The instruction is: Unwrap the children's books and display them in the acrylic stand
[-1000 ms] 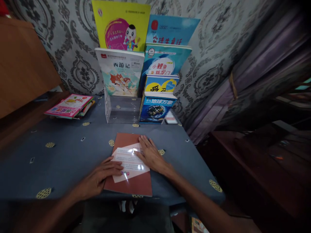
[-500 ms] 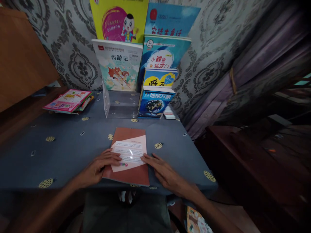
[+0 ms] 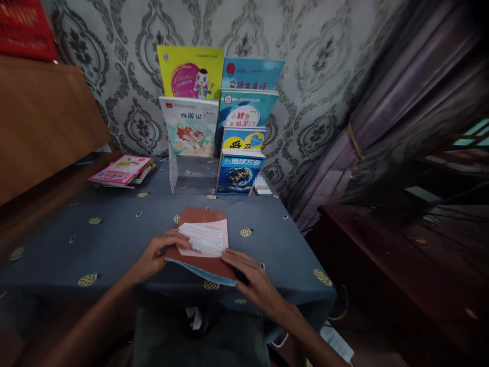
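Observation:
A thin reddish-brown book (image 3: 206,267) with a pale printed panel lies in front of me, its near edge bent up so that a blue underside shows. My left hand (image 3: 157,254) grips the left edge, fingers on top of the cover and thumb out of sight below. On the opposite edge, my right hand (image 3: 254,275) holds the near right corner with fingers over the cover and the thumb low at the side. The far end of the book rests on the patterned tablecloth (image 3: 130,244).
Beyond the book stands a clear stepped rack (image 3: 191,184) bearing several upright books, including a blue Earth-cover book (image 3: 239,176). At the back left lies a small stack of books with a pink cover (image 3: 122,169). A dark red cabinet (image 3: 367,265) stands to the right.
Both hands, flat on the book before, now grip its sides, and its near edge has risen off the table. The view has tilted up, showing more wall.

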Tool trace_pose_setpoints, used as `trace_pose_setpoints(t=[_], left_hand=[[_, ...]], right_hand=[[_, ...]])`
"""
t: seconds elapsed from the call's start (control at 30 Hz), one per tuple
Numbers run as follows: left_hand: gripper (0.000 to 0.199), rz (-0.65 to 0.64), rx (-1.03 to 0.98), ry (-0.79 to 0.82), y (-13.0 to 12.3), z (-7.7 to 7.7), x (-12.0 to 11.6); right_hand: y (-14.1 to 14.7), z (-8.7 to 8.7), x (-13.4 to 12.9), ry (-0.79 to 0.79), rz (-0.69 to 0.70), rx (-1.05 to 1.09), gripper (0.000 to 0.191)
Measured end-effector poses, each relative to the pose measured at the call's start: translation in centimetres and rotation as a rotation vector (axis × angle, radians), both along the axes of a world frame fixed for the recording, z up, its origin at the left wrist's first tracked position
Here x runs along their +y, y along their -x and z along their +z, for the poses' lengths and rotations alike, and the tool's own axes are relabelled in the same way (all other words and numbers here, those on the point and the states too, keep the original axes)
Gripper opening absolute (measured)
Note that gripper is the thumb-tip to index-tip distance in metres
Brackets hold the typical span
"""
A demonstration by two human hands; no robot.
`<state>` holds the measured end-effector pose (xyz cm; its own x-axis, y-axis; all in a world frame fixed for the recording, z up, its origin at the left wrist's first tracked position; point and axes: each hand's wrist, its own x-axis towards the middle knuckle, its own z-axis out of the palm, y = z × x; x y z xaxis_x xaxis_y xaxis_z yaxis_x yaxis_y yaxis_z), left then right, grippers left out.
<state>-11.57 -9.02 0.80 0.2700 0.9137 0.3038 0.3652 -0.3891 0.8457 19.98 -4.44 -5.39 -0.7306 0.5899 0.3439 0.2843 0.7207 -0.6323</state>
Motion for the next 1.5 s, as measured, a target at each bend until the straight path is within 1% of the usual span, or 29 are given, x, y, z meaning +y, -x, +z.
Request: trace_pose_setpoints(t=[0.07,0.13,0.2,0.27,0.33,0.4,0.5,0.57,0.63,0.7,0.8,0.9,0.97,1.03,1.13,1.33,1.5], left_hand=[[0.02,0.039,-0.028,0.018,-0.3,0.9,0.2],[0.021,0.089,-0.045,0.029,-0.4,1.6,0.7],[0.024,0.129,-0.078,0.009,-0.3,2.1,1.5],[0.027,0.169,-0.126,-0.027,-0.2,2.3,2.7],[0.03,0.218,-0.17,-0.066,-0.2,2.2,4.0],[0.032,0.259,-0.209,-0.105,-0.1,2.0,5.5],[0.037,0.28,-0.254,-0.151,0.2,0.9,7.8],[0.04,0.286,-0.274,-0.169,0.6,-0.3,9.5],[0.044,0.286,-0.291,-0.176,0.9,-1.7,11.4],[0.046,0.265,-0.3,-0.17,1.1,-3.1,13.2],[0.049,0.258,-0.297,-0.148,1.3,-5.2,15.5],[0.054,0.28,-0.284,-0.131,1.6,-7.2,16.9],[0.056,0.262,-0.27,-0.119,1.8,-8.3,17.4],[0.056,0.238,-0.261,-0.101,1.9,-9.1,17.5],[0.055,0.217,-0.262,-0.06,2.1,-9.5,17.3],[0.054,0.171,-0.277,-0.019,2.0,-8.9,16.9],[0.057,0.184,-0.275,-0.007,2.0,-8.7,16.8]], right_hand=[[0.5,1.0,0.4,0.031,-0.012,0.084,0.041],[1.2,2.6,0.9,0.069,-0.064,0.145,0.035],[2.1,4.3,1.6,0.086,-0.141,0.205,0.031],[3.2,5.6,2.5,0.085,-0.195,0.265,0.032],[4.4,6.5,3.7,0.08,-0.226,0.315,0.035],[5.6,7.0,5.2,0.078,-0.255,0.363,0.038],[6.9,7.2,7.5,0.076,-0.3,0.428,0.04],[7.5,7.0,8.9,0.077,-0.324,0.442,0.04],[7.8,6.3,10.1,0.066,-0.345,0.436,0.039],[8.0,5.2,11.1,0.048,-0.361,0.423,0.039],[8.1,3.1,12.2,0.03,-0.387,0.393,0.038],[8.1,1.3,12.8,0.035,-0.404,0.357,0.036],[8.1,0.6,13.2,0.045,-0.402,0.337,0.037],[8.0,0.2,13.4,0.062,-0.402,0.322,0.038],[7.8,-0.2,13.6,0.089,-0.408,0.307,0.038],[7.7,-1.0,14.1,0.092,-0.438,0.303,0.038],[7.9,-0.4,13.8,0.127,-0.426,0.333,0.037]])
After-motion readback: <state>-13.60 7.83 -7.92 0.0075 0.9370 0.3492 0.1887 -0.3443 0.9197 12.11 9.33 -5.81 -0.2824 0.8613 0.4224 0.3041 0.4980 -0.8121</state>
